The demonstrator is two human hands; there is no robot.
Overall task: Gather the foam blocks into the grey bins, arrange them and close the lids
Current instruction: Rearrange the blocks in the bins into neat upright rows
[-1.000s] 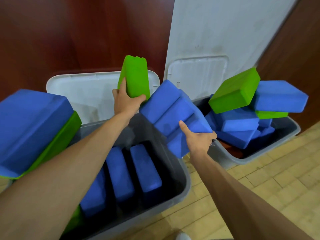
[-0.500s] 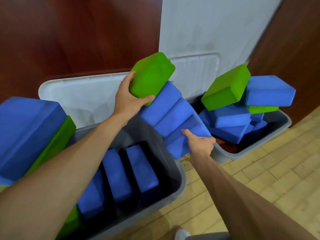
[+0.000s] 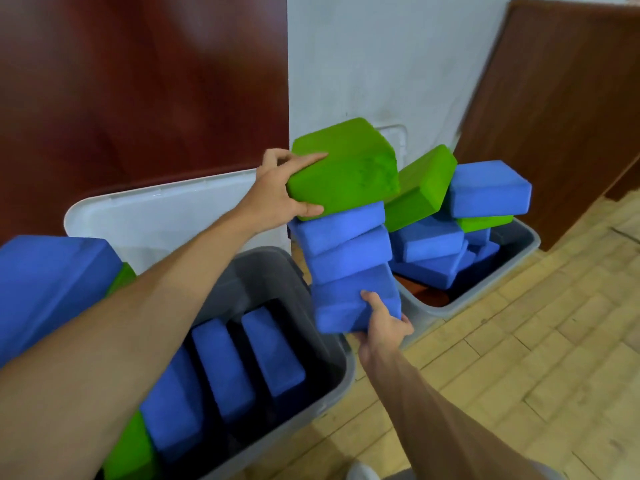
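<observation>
Left hand: the left hand (image 3: 280, 192), centre of the frame, is clamped on the near end of a green block (image 3: 343, 168), thumb under and fingers over the top.
Right hand: the right hand (image 3: 384, 327), lower centre, cups the bottom corner of the lowest block in a stack of three blue blocks (image 3: 349, 268), thumb pressed on its face.
Stack: the green block sits on top of the three blue ones, so four blocks are pinched between the two hands, held in the air between the two bins (the column leans and its layers are offset).
Near bin: the near grey bin (image 3: 332, 389), lower left, holds blue blocks standing on edge in rows, with gaps between them and green showing at the bottom left; its white lid (image 3: 156, 216) stands open behind it.
Far bin: the far grey bin (image 3: 519, 251), right of centre, is heaped above its rim with blue and green blocks lying crooked.
Arm load: a large blue block (image 3: 52, 282) rests at the left edge beside the left forearm; how it is held I cannot tell.
Risk: only end pressure holds the column, so a slackened squeeze or a tilt could let a middle blue block slide out onto the wooden floor (image 3: 519, 358).
Risk, lids: the far heap will probably not let a lid shut until it is laid flat.
</observation>
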